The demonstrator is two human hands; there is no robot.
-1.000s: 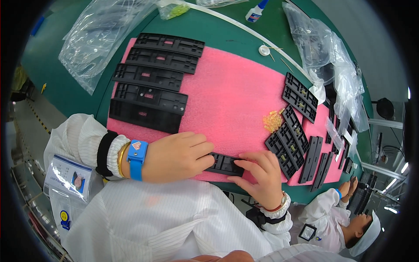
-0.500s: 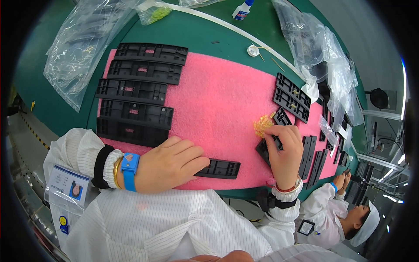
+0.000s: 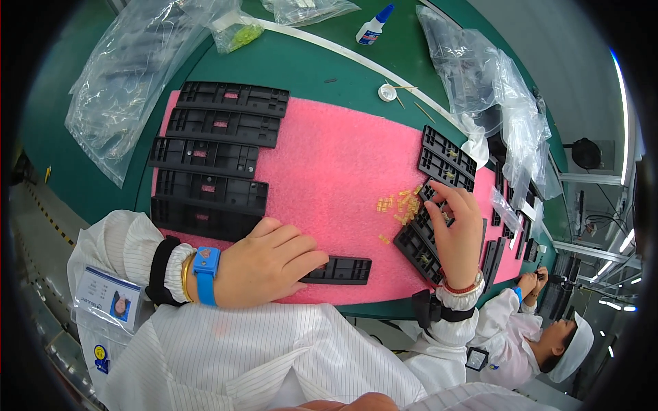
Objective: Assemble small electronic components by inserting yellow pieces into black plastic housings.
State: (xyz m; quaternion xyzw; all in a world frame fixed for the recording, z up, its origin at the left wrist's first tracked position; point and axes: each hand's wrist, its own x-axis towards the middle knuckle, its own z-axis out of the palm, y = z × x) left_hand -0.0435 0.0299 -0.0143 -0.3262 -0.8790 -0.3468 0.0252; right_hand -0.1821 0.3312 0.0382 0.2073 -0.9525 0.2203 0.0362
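Observation:
My left hand (image 3: 271, 264) lies over the left end of a short black plastic panel (image 3: 349, 270) near the front of the pink foam mat (image 3: 329, 171), its fingers curled onto it. My right hand (image 3: 458, 229) hovers above ribbed black plastic panels (image 3: 418, 252) at the mat's right side. Its thumb and forefinger are apart, with nothing visible between them. Just left of these fingers, small translucent yellow pieces (image 3: 404, 204) lie scattered. Two more black panels (image 3: 447, 159) sit beyond my right hand, with yellowish pieces on them.
Several long black panels (image 3: 229, 130) line the mat's left side. Clear plastic bags (image 3: 123, 89) lie far left and others (image 3: 473, 68) far right. A blue-capped bottle (image 3: 370, 31), a small white cup (image 3: 387, 92) and thin sticks (image 3: 425, 113) stand behind. A co-worker (image 3: 528, 329) sits at right.
The heap of yellow pieces has spread leftward over the mat. My right thumb and forefinger have parted from a pinch. My left hand stays on the short panel.

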